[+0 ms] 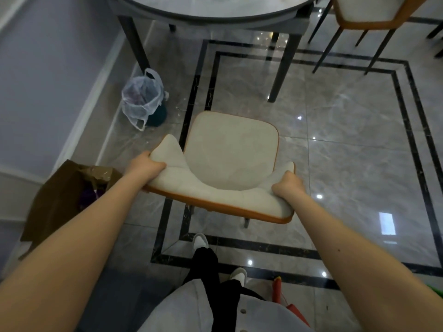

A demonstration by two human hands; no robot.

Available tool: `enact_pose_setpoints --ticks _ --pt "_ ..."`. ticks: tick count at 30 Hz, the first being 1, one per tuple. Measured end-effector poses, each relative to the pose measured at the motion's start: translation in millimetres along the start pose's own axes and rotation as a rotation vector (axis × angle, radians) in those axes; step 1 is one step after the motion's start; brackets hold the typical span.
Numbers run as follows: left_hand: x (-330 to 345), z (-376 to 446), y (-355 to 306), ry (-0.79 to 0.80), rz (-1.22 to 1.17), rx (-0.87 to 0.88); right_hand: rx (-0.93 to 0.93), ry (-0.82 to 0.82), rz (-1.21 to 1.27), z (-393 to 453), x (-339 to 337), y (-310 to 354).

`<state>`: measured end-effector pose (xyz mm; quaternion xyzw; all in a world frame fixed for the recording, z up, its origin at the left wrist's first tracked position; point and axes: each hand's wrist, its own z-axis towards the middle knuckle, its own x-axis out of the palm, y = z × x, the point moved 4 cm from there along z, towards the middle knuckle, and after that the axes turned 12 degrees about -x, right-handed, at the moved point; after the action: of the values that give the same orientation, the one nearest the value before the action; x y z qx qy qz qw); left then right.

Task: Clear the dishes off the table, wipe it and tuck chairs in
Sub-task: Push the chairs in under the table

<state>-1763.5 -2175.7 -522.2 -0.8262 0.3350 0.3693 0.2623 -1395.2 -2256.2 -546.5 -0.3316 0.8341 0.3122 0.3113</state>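
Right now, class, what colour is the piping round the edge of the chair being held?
Orange, round the cream-upholstered chair; seen in the head view.

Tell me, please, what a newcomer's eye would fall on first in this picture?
First, the cream chair with orange edging at the centre, its backrest gripped by the left hand and the right hand. Beyond it, at the top, stands the round grey table, apart from the chair. A bin lined with a plastic bag sits left.

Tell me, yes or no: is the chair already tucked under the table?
No. The chair stands apart from the table on open floor, both hands gripping its backrest.
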Motion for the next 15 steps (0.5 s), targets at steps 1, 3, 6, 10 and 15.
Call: enact_pose_setpoints --ticks 1,3,6,10,15 --pt "-1.6 3.5 -7.3 -0.006 -0.004 -0.006 -0.005 -0.011 -0.003 7.4 -6.5 4.6" --pt "-3.6 10.2 -18.9 -0.005 -0.013 -0.022 -0.015 -0.025 0.002 19.8 -16.9 12.8" --pt "-9.5 25.3 -36.1 -0.003 -0.041 -0.049 -0.042 -0.043 0.018 42.5 -32.3 27.7" --pt "-24.5 56.5 -61.5 0.001 -0.151 -0.075 -0.088 -0.072 0.037 81.4 -52.3 56.6" --pt "-52.1 106.1 -95.3 -0.007 -0.174 -0.119 -0.117 -0.086 0.027 135.5 -76.0 106.6"
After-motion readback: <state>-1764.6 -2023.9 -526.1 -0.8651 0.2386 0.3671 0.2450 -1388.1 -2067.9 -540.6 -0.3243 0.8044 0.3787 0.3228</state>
